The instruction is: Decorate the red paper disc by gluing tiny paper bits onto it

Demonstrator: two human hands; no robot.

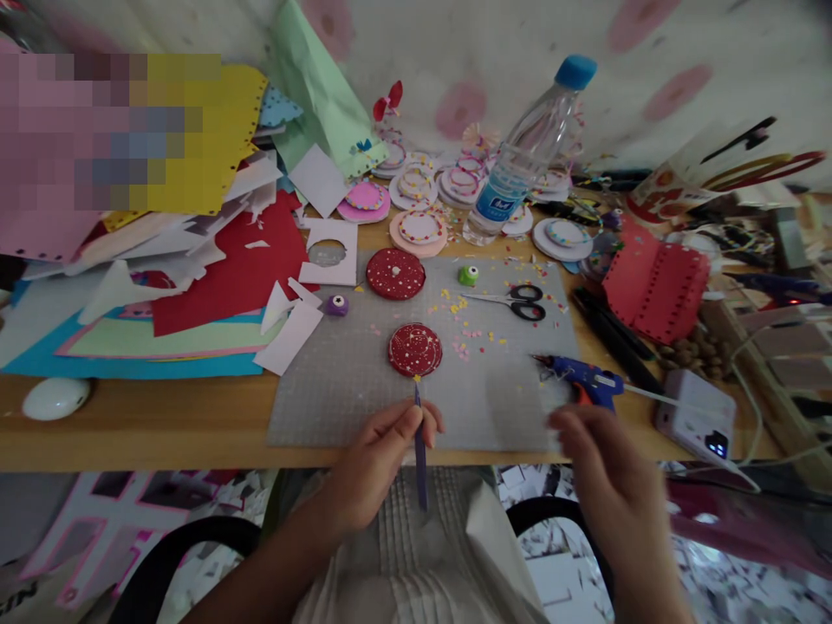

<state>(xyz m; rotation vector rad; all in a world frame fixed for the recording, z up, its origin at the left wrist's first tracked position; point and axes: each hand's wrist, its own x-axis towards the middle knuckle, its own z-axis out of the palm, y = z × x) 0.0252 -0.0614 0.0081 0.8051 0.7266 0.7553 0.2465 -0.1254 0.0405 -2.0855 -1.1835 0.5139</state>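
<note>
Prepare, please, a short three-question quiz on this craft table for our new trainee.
1. Which hand holds the purple tweezers?
2. True or false: the scissors lie on the gray mat.
3. Multiple choice: what color is the round starred piece nearest the tweezers? A) green, B) dark red, C) yellow.

Key:
1. The left hand.
2. True.
3. B.
</note>
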